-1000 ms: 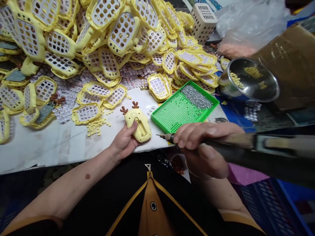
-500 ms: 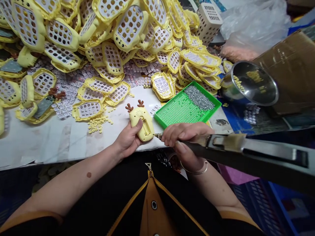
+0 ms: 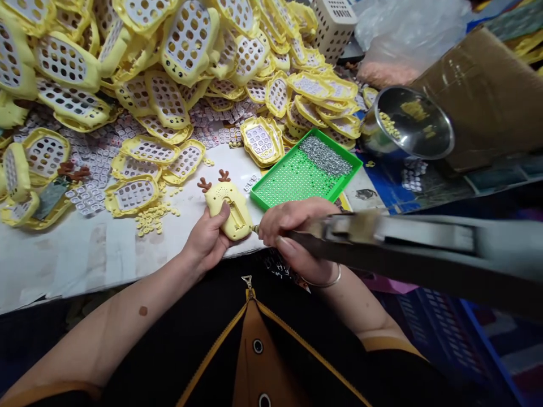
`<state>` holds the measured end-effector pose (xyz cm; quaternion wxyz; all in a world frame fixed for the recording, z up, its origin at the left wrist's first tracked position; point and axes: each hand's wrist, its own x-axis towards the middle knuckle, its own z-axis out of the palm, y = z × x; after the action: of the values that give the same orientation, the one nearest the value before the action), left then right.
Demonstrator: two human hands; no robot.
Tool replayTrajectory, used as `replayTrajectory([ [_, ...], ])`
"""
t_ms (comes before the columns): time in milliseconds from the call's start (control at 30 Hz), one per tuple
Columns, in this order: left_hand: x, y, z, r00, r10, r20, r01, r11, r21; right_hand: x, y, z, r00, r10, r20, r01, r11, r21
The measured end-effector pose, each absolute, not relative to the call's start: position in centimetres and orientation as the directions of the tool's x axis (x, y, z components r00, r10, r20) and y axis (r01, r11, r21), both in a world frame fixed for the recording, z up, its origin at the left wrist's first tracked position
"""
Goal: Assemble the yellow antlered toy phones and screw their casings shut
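Observation:
My left hand [image 3: 207,237] grips a yellow toy phone [image 3: 238,198] with brown antlers, its back turned up and its battery bay uncovered. The thumb lies beside that bay. My right hand [image 3: 297,226] is wrapped around a power screwdriver [image 3: 360,237], whose long body runs off to the right and is blurred. The driver's tip meets the toy's lower right edge; whether a screw sits there is too small to tell. Just beyond my right hand lies a green perforated tray [image 3: 275,189] with a heap of small silver screws [image 3: 326,156] at its far end.
Yellow toy shells [image 3: 186,42] are piled across the back and left. Loose white key pads [image 3: 91,164] and small yellow pieces [image 3: 150,217] lie at left. A steel bowl [image 3: 439,121], a cardboard box [image 3: 479,90] and a white basket [image 3: 335,25] stand to the right.
The view has shifted, so the table's things appear farther left and slightly higher on the right. Both hands keep their grips, and the screwdriver tip stays at the toy's lower right edge.

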<state>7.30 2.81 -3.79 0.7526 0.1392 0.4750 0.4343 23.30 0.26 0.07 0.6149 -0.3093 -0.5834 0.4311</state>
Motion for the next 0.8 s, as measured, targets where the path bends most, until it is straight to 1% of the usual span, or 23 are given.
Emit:
replayTrajectory([
  [33, 7.4, 2.8, -3.7, 0.159, 0.786, -0.598, -0.529, 0.579, 0.62, 23.9, 0.0, 0.6, -0.054, 0.87, 0.491, -0.182, 0.475, -0.861],
  [100, 7.5, 2.9, -3.5, 0.148, 0.778, -0.61, -0.539, 0.581, 0.61, 25.4, -0.1, 1.5, -0.017, 0.794, 0.608, -0.206, 0.592, -0.779],
  [167, 7.5, 3.0, -3.2, 0.137, 0.768, -0.626, -0.539, 0.588, 0.603, 26.9, 0.1, 1.5, 0.068, 0.761, 0.645, -0.163, 0.646, -0.746],
  [233, 7.4, 3.1, -3.1, 0.124, 0.755, -0.644, -0.531, 0.599, 0.599, 28.3, 0.5, 0.7, 0.144, 0.762, 0.631, -0.12, 0.647, -0.753],
  [300, 7.4, 3.1, -3.0, 0.119, 0.753, -0.648, -0.526, 0.601, 0.602, 29.2, 0.8, -0.5, 0.17, 0.779, 0.604, -0.101, 0.623, -0.776],
  [433, 7.4, 3.3, -3.2, 0.138, 0.759, -0.637, -0.513, 0.605, 0.61, 29.6, 1.1, -2.3, 0.157, 0.789, 0.594, -0.1, 0.611, -0.785],
  [633, 7.6, 3.4, -2.9, 0.133, 0.748, -0.65, -0.475, 0.624, 0.621, 29.0, 1.8, -2.7, 0.123, 0.798, 0.59, -0.154, 0.602, -0.783],
  [800, 7.5, 3.4, -2.9, 0.138, 0.749, -0.648, -0.479, 0.623, 0.618, 28.9, 2.2, -3.2, 0.095, 0.797, 0.597, -0.138, 0.604, -0.785],
])
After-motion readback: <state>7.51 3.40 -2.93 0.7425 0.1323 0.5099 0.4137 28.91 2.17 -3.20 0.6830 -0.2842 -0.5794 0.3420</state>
